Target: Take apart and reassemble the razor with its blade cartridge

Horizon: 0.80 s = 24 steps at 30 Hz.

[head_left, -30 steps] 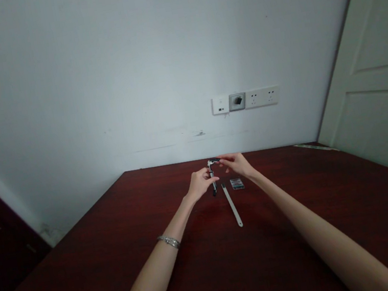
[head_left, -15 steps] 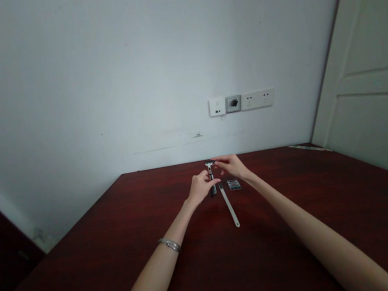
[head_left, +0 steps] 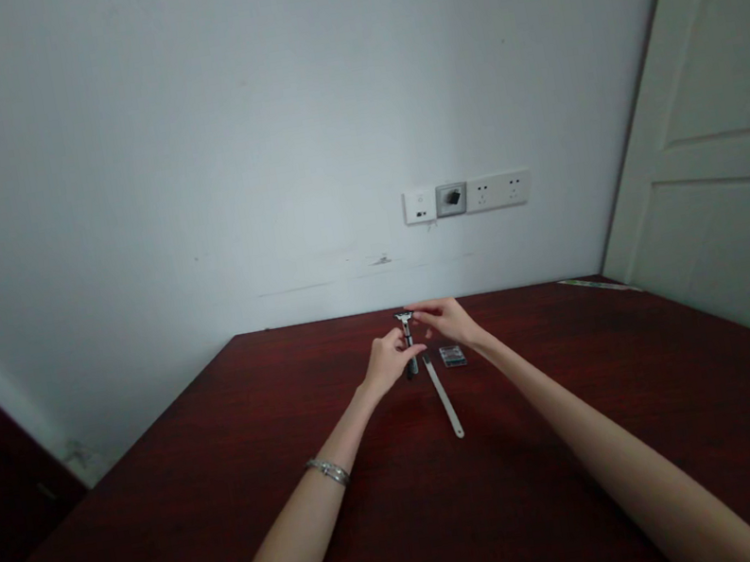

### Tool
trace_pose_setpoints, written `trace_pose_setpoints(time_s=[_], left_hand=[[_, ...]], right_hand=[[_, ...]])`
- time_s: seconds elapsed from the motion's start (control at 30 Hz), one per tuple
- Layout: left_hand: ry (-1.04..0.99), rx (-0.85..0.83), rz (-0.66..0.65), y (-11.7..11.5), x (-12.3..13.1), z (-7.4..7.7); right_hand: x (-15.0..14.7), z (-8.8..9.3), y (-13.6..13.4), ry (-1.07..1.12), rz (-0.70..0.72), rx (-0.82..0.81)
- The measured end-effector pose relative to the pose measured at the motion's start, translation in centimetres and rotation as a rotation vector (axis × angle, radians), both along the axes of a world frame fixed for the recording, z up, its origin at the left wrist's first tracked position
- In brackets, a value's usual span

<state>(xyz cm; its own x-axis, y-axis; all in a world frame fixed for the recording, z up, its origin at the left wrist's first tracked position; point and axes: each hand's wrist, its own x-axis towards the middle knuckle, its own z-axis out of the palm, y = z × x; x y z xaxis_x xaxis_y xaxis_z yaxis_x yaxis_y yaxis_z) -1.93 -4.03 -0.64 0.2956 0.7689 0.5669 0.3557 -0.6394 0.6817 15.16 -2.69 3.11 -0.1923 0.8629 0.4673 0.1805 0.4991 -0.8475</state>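
A razor [head_left: 408, 337] with a T-shaped head stands upright between my hands, above the far part of the table. My left hand [head_left: 386, 362] grips its handle, with the thumb stretched across to the right. The thumb and fingers of my right hand [head_left: 445, 321] pinch the right end of the razor's dark head. Just below my hands lies a long, thin, pale stick [head_left: 446, 403] with a dark tip at its far end and a small hole near its close end. Beside it on the right sits a small clear case [head_left: 452, 356] with dark contents.
The dark red wooden table [head_left: 238, 496] reaches back to a pale wall with a row of sockets [head_left: 496, 192]. A thin flat strip [head_left: 598, 286] lies at the far right edge, near a white door [head_left: 736, 163].
The razor's head has tilted slightly at my right fingertips, so its dark bar shows more. Both hands stay in almost the same place. The stick and the case have not moved.
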Motion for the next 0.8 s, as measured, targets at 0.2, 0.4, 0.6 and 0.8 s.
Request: trace_pose_setpoints(time_s=[0.2, 0.4, 0.6, 0.8], left_hand=[[-0.004, -0.002, 0.002, 0.23, 0.00, -0.20], [-0.001, 0.010, 0.019, 0.19, 0.00, -0.19], [0.007, 0.008, 0.032, -0.15, 0.00, 0.13], [0.036, 0.029, 0.028, -0.11, -0.03, 0.20]], right_hand=[[-0.22, 0.35, -0.32, -0.015, -0.009, 0.002], [-0.34, 0.52, -0.49, -0.029, -0.018, 0.001], [-0.35, 0.41, -0.41, -0.032, 0.000, 0.015], [-0.46, 0.22, -0.29, 0.009, 0.025, 0.008]])
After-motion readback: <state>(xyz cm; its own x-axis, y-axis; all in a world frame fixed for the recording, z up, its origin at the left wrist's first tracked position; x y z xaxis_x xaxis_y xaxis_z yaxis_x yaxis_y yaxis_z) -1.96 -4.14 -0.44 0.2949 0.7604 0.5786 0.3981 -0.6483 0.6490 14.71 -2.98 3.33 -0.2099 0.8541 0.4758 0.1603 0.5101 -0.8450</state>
